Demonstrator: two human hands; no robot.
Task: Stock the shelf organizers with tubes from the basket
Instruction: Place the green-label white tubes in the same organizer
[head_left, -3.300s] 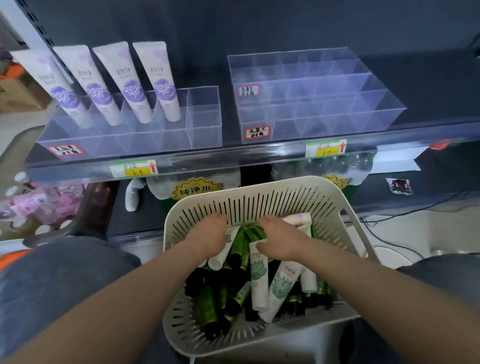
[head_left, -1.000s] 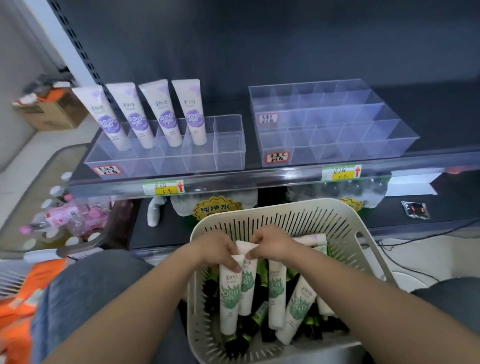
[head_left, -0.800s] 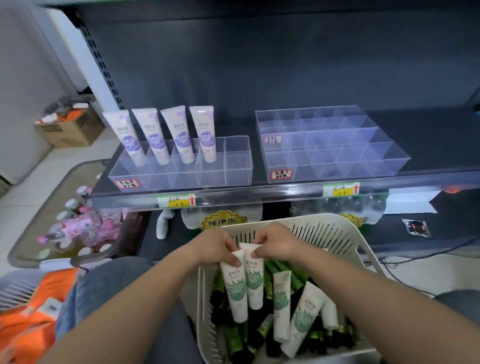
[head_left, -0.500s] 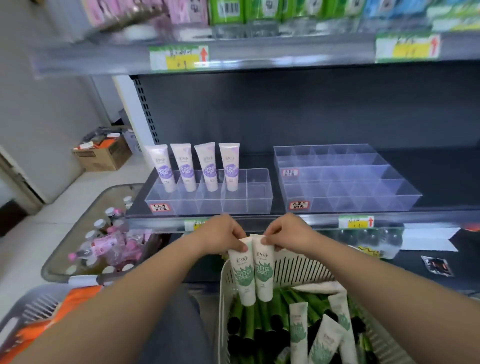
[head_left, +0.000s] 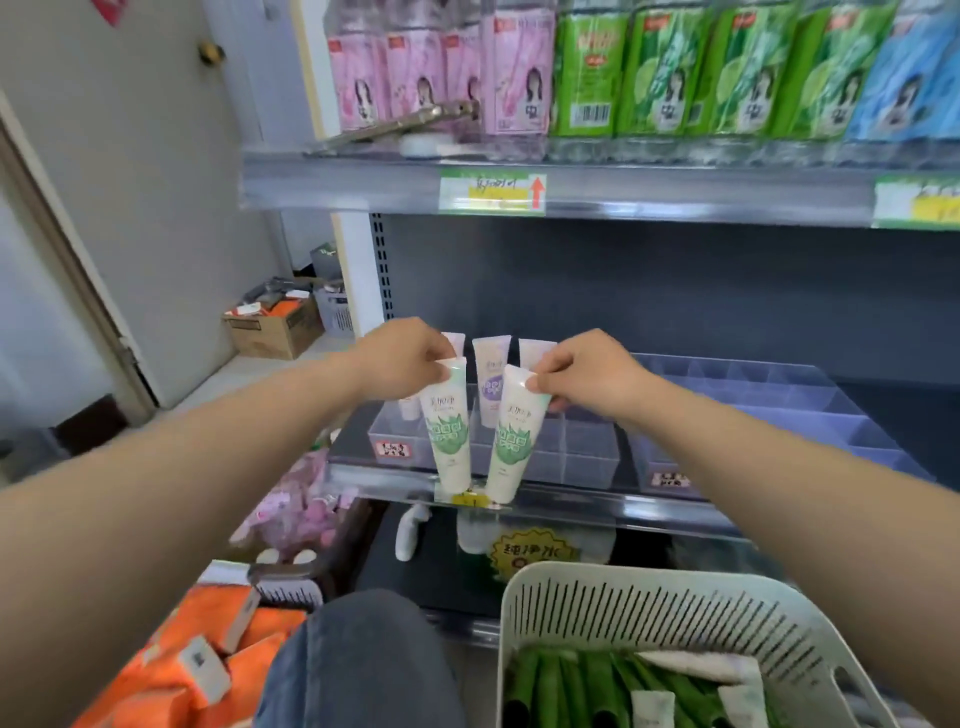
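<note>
My left hand (head_left: 402, 358) pinches the flat top end of a white tube with a green leaf label (head_left: 448, 431), which hangs cap down. My right hand (head_left: 589, 376) pinches a second white-and-green tube (head_left: 514, 441) the same way. Both tubes hang in front of the left clear organizer (head_left: 589, 457), just above the shelf's front edge. Purple-label tubes (head_left: 491, 382) stand in that organizer's back row, partly hidden by my hands. The pale slotted basket (head_left: 675, 603) sits at lower right with several green and white tubes inside.
A larger clear divided organizer (head_left: 810, 410) stands to the right on the same shelf. The shelf above (head_left: 597, 189) carries pink, green and blue packs. Orange packs (head_left: 208, 670) and a bin of pink bottles (head_left: 291, 514) lie at lower left. A cardboard box (head_left: 272, 325) sits on the floor.
Both hands have lifted the two white-and-green tubes out of the basket and up to the front of the left organizer. The tubes have spread slightly apart. My view has tilted upward.
</note>
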